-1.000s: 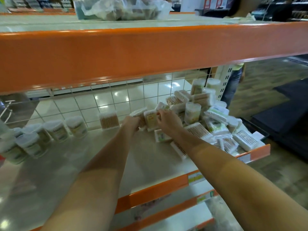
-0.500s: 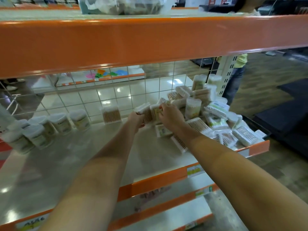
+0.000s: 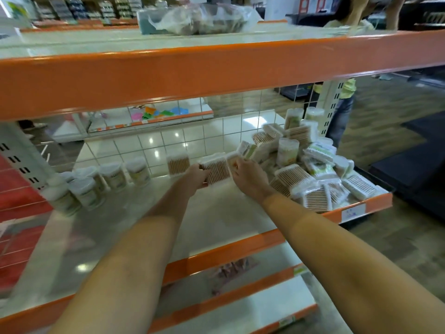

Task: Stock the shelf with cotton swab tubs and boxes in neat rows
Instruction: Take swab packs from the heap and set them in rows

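from the head camera we look down along two bare forearms reaching onto a pale shelf point(image 3: 216, 213) with an orange front edge. at the centre of the frame our left hand point(image 3: 196, 175) grips a clear box of wooden-stick cotton swabs point(image 3: 216, 171), fingers curled round its left side. just right of it, our right hand point(image 3: 249, 174) holds a second swab box point(image 3: 232, 161), fingers curled over it; the two boxes touch or nearly touch. a single swab box point(image 3: 178, 163) stands upright just left of them, against the wire grid back point(image 3: 216, 131). further left, at the middle left of the frame, round swab tubs point(image 3: 113, 175) stand in a curving row. at the middle right, a loose pile of swab boxes and tubs point(image 3: 313, 169) is heaped on the shelf's right end. across the top of the frame runs the orange beam of an upper shelf point(image 3: 216, 75), bearing a crumpled plastic bag point(image 3: 204, 18). at the upper right, another person's legs point(image 3: 342, 116) stand beyond the shelving.
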The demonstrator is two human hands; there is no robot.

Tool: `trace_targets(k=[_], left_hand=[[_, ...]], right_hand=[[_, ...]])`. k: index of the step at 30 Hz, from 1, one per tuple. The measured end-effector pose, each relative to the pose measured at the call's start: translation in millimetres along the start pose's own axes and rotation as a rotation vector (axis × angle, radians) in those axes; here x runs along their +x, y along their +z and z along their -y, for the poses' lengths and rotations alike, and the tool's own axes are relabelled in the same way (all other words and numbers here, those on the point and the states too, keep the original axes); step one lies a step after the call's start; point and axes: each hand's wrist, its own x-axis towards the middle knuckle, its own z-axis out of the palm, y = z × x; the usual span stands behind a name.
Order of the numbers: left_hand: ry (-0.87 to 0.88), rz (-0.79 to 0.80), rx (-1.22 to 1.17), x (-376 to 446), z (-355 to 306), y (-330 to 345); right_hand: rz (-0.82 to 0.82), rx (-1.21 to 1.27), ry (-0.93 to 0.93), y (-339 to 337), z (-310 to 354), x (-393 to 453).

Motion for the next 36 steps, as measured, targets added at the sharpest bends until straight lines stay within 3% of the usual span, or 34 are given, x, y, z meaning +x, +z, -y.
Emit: trace_targets(k=[13,18,23,36], left_hand=[[0.022,-0.023,-0.024,-46,44,-63],[0.059,-0.077,-0.058,-61,52,-73],[0.056,-0.163,-0.149,-67,57,-77],[0.174,0.031,0.003,-96,52,-75]], right_hand=[[0.15,0.06,0.007,49,78,-46],[0.212,0.206,0.095,68,106,-55],[0.243,0.216,0.068,75,120,-56],[0.251,0.429,0.164,72,112,-55]])
